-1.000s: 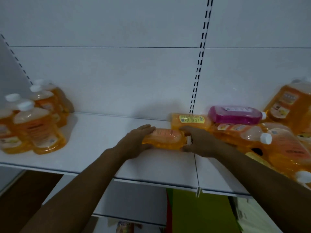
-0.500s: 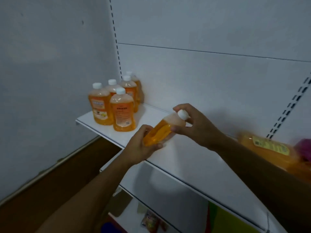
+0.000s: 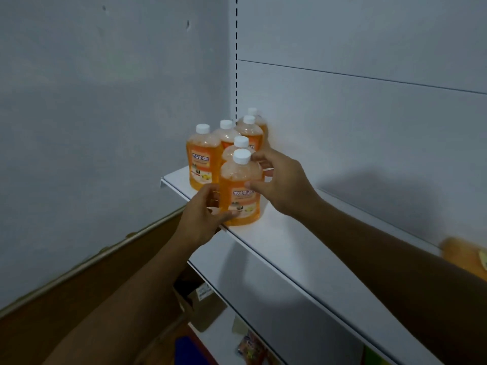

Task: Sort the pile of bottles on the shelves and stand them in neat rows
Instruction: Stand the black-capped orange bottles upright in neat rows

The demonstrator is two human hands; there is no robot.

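Note:
An orange bottle with a white cap (image 3: 239, 191) stands upright on the white shelf (image 3: 284, 248), at the front of a group of several upright orange bottles (image 3: 204, 156) in the shelf's left corner. My left hand (image 3: 204, 217) grips its base from the left, thumb across the lower front. My right hand (image 3: 279, 183) touches its right side with fingers spread, thumb on the label. At the right edge, a lying orange bottle (image 3: 463, 256) shows blurred.
A grey side wall (image 3: 105, 127) closes the shelf on the left. Below is a lower shelf (image 3: 263, 335) with a cardboard box (image 3: 203, 301) and small packets (image 3: 250, 349). A brown floor with a metal strip (image 3: 87, 262) lies lower left.
The bottle went from lying in the right-hand pile to tilted in both hands, and now stands upright on the shelf in front of the left group. The view turned left.

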